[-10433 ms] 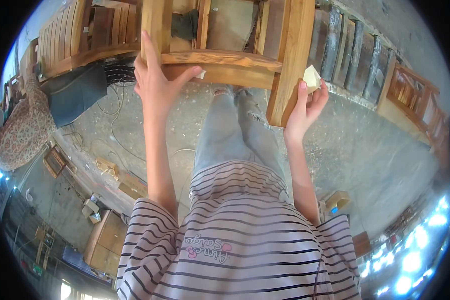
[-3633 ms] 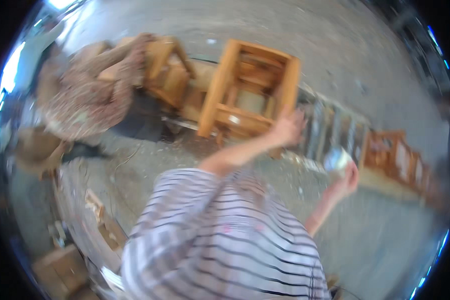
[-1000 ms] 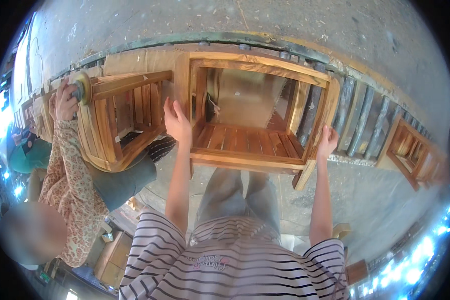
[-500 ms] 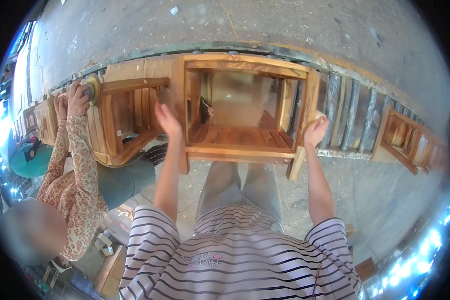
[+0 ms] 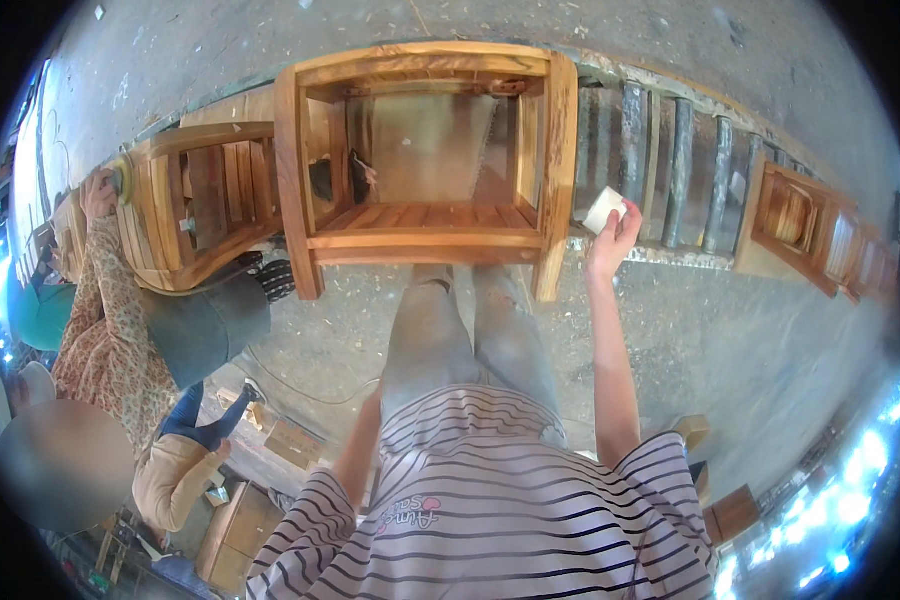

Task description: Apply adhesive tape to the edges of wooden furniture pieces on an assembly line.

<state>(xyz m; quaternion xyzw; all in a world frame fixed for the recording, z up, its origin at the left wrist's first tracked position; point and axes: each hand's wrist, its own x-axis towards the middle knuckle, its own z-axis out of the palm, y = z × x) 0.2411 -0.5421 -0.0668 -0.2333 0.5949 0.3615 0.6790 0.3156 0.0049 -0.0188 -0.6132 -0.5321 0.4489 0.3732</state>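
My right hand (image 5: 618,236) is closed on a small cream-white roll-like piece (image 5: 606,210), just right of a brown wooden frame (image 5: 425,242). Whether that piece is a roll or a folded pad, I cannot tell. The frame has thick legs, an open front and a slatted shelf, and stands on the roller conveyor ahead of my legs. Neither hand touches it. My left forearm hangs down beside my left thigh, and the hand itself is hidden there.
On the left, a co-worker in a patterned sleeve (image 5: 110,265) holds a round yellow-edged tool (image 5: 122,180) against a wooden chair (image 5: 225,265). Bare rollers (image 5: 681,170) run rightward to more wooden pieces (image 5: 795,215). Another person (image 5: 182,470) is behind on the left, near cardboard boxes (image 5: 295,443).
My left hand has dropped from the frame's left side to my thigh. The right hand has moved off the frame's right leg with the cream-white piece. In the picture, the frame sits further left and higher.
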